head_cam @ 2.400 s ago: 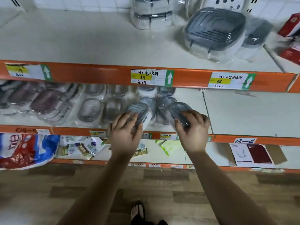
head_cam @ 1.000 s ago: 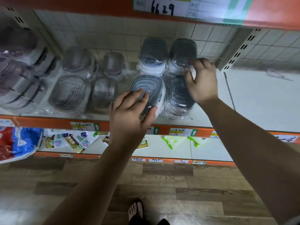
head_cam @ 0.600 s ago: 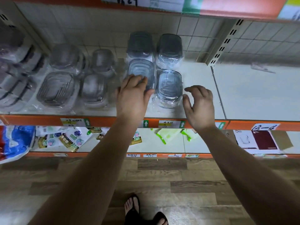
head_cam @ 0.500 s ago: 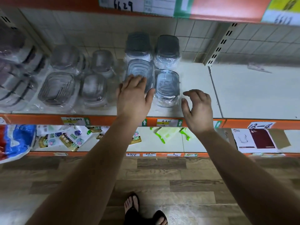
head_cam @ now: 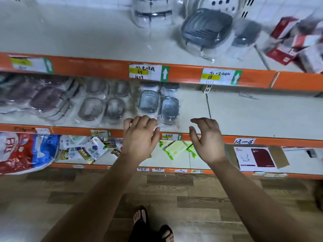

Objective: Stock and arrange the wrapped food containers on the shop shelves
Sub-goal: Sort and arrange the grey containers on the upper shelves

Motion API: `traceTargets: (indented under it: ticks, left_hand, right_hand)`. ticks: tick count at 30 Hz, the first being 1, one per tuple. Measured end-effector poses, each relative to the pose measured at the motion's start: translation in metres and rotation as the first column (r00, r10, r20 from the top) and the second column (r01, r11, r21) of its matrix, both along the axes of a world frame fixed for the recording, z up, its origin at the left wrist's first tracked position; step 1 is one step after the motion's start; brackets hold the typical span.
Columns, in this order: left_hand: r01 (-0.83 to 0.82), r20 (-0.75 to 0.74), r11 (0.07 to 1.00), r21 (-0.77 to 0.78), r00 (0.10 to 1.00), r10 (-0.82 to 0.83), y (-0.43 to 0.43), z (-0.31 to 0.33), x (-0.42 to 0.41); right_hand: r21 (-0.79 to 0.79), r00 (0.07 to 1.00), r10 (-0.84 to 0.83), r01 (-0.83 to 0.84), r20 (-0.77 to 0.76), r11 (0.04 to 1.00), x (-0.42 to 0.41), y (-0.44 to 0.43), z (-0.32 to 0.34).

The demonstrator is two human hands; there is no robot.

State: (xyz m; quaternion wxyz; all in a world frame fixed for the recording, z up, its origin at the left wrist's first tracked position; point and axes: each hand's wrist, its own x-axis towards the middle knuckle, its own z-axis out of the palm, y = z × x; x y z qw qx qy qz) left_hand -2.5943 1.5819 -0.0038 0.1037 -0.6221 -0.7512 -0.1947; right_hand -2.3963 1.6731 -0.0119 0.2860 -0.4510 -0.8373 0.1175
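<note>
Two empty hands are hovering at the front lip of the middle shelf (head_cam: 244,112), fingers relaxed and gripping nothing, with the wrapped containers (head_cam: 149,101) sitting just beyond the nearer left hand (head_cam: 139,137), long axes running front-to-back, and the right hand (head_cam: 207,138) lying off to their right.

Even, soft light; edges blurred; wide-angle bowing at borders.

SITE: retail shop | FIXTURES: tiered white shelves (head_cam: 87,39) with orange front rails (head_cam: 185,76), slotted upright (head_cam: 207,88) | LABELLING: handwritten price tags (head_cam: 148,72) with green arrows, fixed to rails | STOCK: plastic-wrapped containers (head_cam: 148,101) in rows, red boxes (head_cam: 284,41), bagged goods (head_cam: 26,151) | FLOOR: wood-pattern planks (head_cam: 174,198)
</note>
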Motion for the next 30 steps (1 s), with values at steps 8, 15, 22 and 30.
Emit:
traceTargets:
  ticks: [8, 15, 22, 30]
  left_hand:
    - [0.001, -0.024, 0.989, 0.145, 1.0, 0.002, -0.021, 0.088, 0.019]
    - [0.005, -0.043, 0.974, 0.226, 0.999, 0.005, -0.001, 0.146, 0.005]
    - [0.057, -0.021, 0.967, 0.247, 0.998, -0.053, 0.037, 0.162, -0.024]
    - [0.126, 0.037, 0.969, 0.214, 0.99, -0.137, 0.101, 0.17, -0.074]
  right_hand:
    - [0.126, 0.992, 0.077, -0.064, -0.096, 0.99, 0.011, -0.02, 0.088]
    - [0.233, 0.982, 0.156, -0.127, -0.111, 0.964, 0.002, 0.01, 0.151]
    - [0.208, 0.99, 0.127, -0.137, 0.06, 0.969, -0.018, 0.06, 0.179]
    - [0.079, 0.954, 0.068, -0.095, 0.293, 0.992, -0.055, 0.12, 0.196]
